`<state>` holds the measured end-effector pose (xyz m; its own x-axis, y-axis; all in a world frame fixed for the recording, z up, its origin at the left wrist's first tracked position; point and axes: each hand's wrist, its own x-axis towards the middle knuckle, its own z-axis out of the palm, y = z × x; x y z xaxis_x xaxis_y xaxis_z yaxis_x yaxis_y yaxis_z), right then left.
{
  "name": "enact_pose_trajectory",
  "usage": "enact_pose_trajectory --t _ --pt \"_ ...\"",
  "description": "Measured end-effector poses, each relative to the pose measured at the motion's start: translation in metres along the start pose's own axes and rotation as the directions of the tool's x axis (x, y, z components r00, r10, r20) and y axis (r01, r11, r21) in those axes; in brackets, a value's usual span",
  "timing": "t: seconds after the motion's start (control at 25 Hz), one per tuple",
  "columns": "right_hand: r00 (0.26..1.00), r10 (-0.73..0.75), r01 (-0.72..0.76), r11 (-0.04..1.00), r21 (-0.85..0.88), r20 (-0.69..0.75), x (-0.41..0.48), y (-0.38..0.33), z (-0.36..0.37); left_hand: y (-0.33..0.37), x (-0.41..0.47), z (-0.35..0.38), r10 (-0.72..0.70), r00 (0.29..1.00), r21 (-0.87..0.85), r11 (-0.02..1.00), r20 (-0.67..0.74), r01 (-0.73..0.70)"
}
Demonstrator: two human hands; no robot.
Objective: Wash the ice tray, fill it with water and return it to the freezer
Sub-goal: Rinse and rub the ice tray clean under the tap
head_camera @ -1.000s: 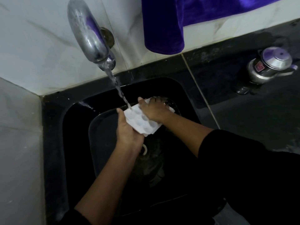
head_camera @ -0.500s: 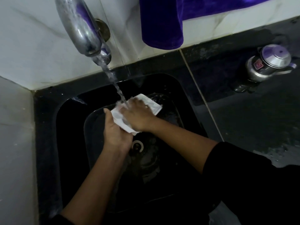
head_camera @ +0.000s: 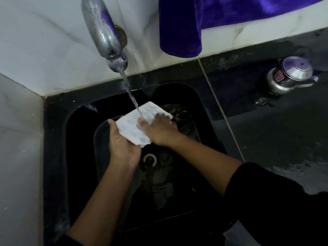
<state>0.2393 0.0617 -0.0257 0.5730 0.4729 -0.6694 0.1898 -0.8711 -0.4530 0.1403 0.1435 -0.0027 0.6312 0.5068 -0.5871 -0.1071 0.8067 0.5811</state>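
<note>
Now your left fingers [head_camera: 113, 129] clamp the ice tray [head_camera: 131, 126]; right fingers [head_camera: 160, 116] flat on it, stream [head_camera: 132, 98] beside them.

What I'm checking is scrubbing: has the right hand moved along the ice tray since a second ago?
Yes. Against the drain, the right hand slid left, then back right.

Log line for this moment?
wash | left hand grips ice tray | right hand presses on it | tap running onto tray | over sink
</note>
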Motion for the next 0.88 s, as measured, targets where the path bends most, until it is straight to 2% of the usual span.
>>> enact_pose_trajectory --t 0.08,0.12,0.16,0.24,0.28,0.32,0.4,0.48,0.56,0.64,0.76,0.88 --pt "0.994 -0.107 0.107 0.994 0.012 0.007 -0.023 -0.005 0.016 0.002 0.007 -0.006 -0.008 1.000 -0.011 1.000 0.016 0.008" --pt "0.992 -0.122 0.123 0.992 0.003 -0.036 -0.024 0.000 0.014 0.002 0.005 -0.006 -0.006 1.000 -0.007 1.000 0.023 0.006" --pt "0.993 -0.091 0.092 0.996 0.005 -0.070 -0.017 0.006 0.009 0.000 0.002 -0.006 -0.002 1.000 -0.008 1.000 0.031 0.002" --pt "0.994 0.066 -0.062 0.997 0.048 -0.090 -0.006 0.017 -0.002 -0.004 -0.007 -0.004 -0.006 0.999 -0.005 1.000 0.047 0.006" --pt "0.992 0.083 -0.078 0.995 0.059 -0.090 -0.005 0.018 -0.002 -0.004 -0.011 -0.002 -0.008 0.999 0.010 1.000 0.047 0.008" --pt "0.995 0.040 -0.036 0.998 0.052 -0.086 -0.010 0.013 0.001 -0.003 -0.011 -0.003 -0.004 0.999 0.011 1.000 0.039 0.003" --pt "0.990 -0.138 0.138 0.990 -0.005 -0.028 -0.026 0.002 0.016 0.006 -0.008 -0.008 0.011 1.000 0.002 1.000 0.016 -0.011" --pt "0.975 -0.221 0.221 0.974 -0.048 -0.003 -0.031 0.005 0.017 0.013 -0.011 -0.010 0.018 1.000 0.015 1.000 0.003 -0.018" --pt "0.987 -0.134 0.133 0.991 -0.022 -0.085 -0.013 0.019 0.001 0.015 -0.019 -0.013 0.013 1.000 0.005 1.000 -0.019 -0.013" --pt "0.990 -0.100 0.102 0.995 0.015 -0.095 0.002 0.033 -0.020 0.018 -0.029 -0.018 -0.007 0.999 0.034 0.999 -0.042 0.009" --pt "0.971 -0.232 0.238 0.941 0.239 -0.052 0.002 0.042 -0.030 0.031 -0.039 -0.041 0.001 0.998 0.022 1.000 -0.062 0.000" --pt "0.965 -0.247 0.246 0.740 0.626 -0.088 -0.014 0.031 -0.033 0.040 -0.047 -0.064 -0.020 0.993 -0.007 1.000 -0.118 0.019"
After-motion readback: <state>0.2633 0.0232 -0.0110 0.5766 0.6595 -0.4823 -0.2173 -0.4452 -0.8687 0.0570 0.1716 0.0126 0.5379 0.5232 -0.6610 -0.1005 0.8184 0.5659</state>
